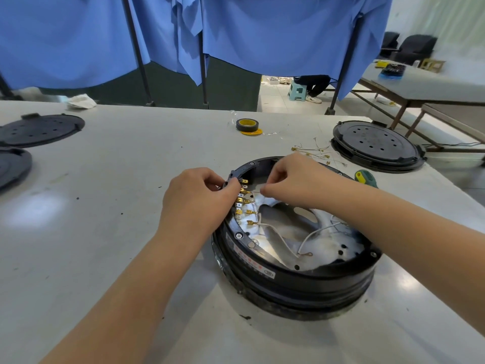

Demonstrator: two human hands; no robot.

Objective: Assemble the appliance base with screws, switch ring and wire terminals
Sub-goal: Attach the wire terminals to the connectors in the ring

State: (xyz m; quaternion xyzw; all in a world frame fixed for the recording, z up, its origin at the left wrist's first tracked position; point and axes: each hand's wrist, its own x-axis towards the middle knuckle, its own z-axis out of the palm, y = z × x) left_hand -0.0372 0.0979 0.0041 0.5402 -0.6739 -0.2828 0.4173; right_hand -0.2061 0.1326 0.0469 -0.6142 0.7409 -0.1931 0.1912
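Left hand (195, 197) pinches the brass terminals (242, 203) at the base's (294, 282) nine o'clock rim; right hand (291, 179) pinches a white wire (256, 192).

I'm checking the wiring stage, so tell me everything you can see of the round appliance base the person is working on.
The appliance base is a round black housing, plastic by its look, lying open side up on the white table. A pale metal interior shows inside, crossed by white wires. A row of brass terminals lines its left inner rim, and a printed label sits on the front rim. The left hand grips the rim by the terminals; the right hand pinches a wire above them.
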